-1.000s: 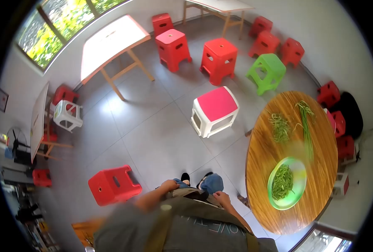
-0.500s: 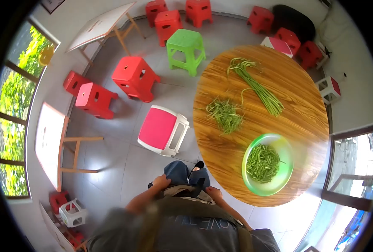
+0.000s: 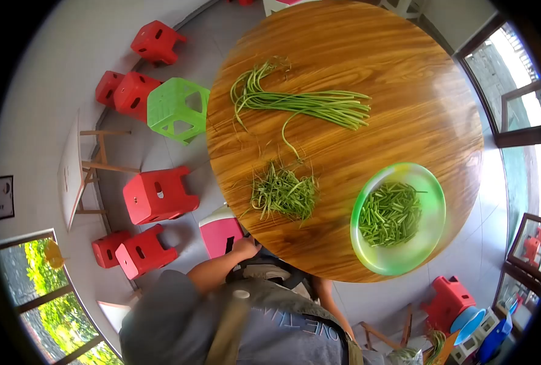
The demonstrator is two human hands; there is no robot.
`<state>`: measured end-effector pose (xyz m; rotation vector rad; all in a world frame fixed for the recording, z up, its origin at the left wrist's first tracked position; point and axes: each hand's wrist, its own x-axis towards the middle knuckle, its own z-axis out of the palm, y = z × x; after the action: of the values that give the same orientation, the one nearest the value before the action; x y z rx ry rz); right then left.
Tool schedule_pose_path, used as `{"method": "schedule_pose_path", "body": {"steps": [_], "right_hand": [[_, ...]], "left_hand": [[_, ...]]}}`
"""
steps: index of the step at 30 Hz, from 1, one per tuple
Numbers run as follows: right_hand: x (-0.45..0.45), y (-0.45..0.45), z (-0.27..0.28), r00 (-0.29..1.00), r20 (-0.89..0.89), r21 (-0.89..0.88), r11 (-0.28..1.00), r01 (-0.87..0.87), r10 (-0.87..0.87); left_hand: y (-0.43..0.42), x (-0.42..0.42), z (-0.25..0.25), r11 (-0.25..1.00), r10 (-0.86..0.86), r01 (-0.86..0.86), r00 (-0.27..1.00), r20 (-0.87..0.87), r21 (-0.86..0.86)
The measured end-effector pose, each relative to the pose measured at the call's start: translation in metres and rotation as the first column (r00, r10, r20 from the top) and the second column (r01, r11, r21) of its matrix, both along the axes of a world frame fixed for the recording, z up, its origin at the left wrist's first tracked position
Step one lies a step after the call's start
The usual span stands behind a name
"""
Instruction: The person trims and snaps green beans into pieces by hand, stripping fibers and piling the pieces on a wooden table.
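Note:
My left hand is low by the table's near-left edge, beside a pink-topped white stool; its fingers are too small and partly hidden to read. The right forearm runs up to the table's near edge, and the hand beyond it is hidden under the tabletop. On the round wooden table lies a bunch of long green stems, which look like garlic scapes. Nearer me is a tangled heap of thin green trimmings. To its right stands a green-and-white bowl holding short cut green pieces.
Left of the table are a green stool and several red stools. A white board on wooden legs stands by the left wall. At lower right are another red stool and a light-blue basin.
My view has turned to the right and come closer to the table. My body is now against its near edge. The right hand has gone from sight; the vegetables and bowl keep their arrangement.

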<state>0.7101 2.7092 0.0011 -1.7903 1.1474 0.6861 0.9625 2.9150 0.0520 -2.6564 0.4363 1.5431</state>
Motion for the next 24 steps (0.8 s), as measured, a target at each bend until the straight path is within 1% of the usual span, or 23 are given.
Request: {"method": "schedule_pose_path", "body": {"steps": [1,3,5,7,12,16,20,24], "right_hand": [[0.014,0.017,0.005,0.999,-0.033,-0.056,0.998,0.02,-0.022],[0.035,0.045,0.006,0.995,-0.083,-0.177,0.983,0.039,-0.054],[0.058,0.068,0.002,0.986,0.017,-0.262,0.951,0.166,-0.168],[0.089,0.085,-0.006,0.97,0.045,-0.293,0.925,0.242,-0.24],[0.14,0.121,-0.042,0.929,0.089,-0.318,0.874,0.368,-0.36],[0.161,0.151,-0.076,0.875,0.142,-0.357,0.8,0.482,-0.463],[0.158,0.186,-0.103,0.847,0.159,-0.402,0.751,0.524,-0.507],[0.157,0.202,-0.134,0.817,0.183,-0.458,0.688,0.563,-0.547]], "left_hand": [[-0.004,0.025,0.016,0.998,-0.048,0.048,0.999,-0.002,-0.041],[-0.008,0.058,0.01,0.99,-0.131,0.13,0.991,-0.024,-0.059],[-0.011,0.081,-0.001,0.977,-0.205,0.203,0.978,-0.03,-0.066],[-0.017,0.089,-0.014,0.96,-0.273,0.269,0.961,-0.039,-0.077],[-0.032,0.07,-0.05,0.903,-0.413,0.408,0.911,-0.007,-0.132],[-0.015,0.068,-0.078,0.828,-0.52,0.525,0.85,0.081,-0.198],[0.013,0.065,-0.109,0.747,-0.588,0.614,0.789,0.181,-0.254],[0.034,0.077,-0.143,0.61,-0.647,0.728,0.685,0.334,-0.311]]}}
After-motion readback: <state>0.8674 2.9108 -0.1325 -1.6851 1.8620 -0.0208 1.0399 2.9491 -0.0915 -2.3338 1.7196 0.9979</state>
